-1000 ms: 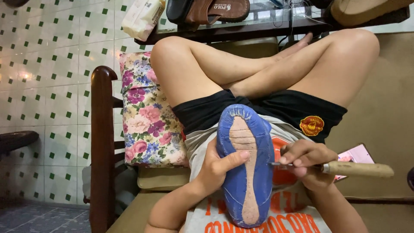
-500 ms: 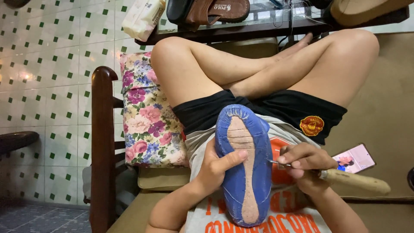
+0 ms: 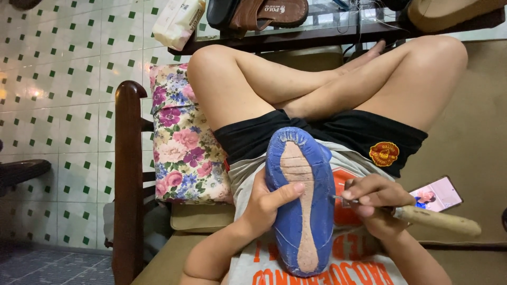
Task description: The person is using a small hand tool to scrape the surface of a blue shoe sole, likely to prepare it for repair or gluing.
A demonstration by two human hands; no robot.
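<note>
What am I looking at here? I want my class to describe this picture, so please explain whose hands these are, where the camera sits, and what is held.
There is no machine here. One camera is worn on a person's head and looks down at their own lap, so the picture appears upside down. The person sits cross-legged on a brown seat.

The left hand has its grip on a blue shoe, turned sole up, thumb pressed on the tan middle strip of the sole. The right hand holds a tool with a pale wooden handle; its thin metal tip meets the shoe's edge.

Around them: a flowered cushion against a dark wooden armrest, a lit phone on the seat, and sandals on a glass table beyond the knees.
</note>
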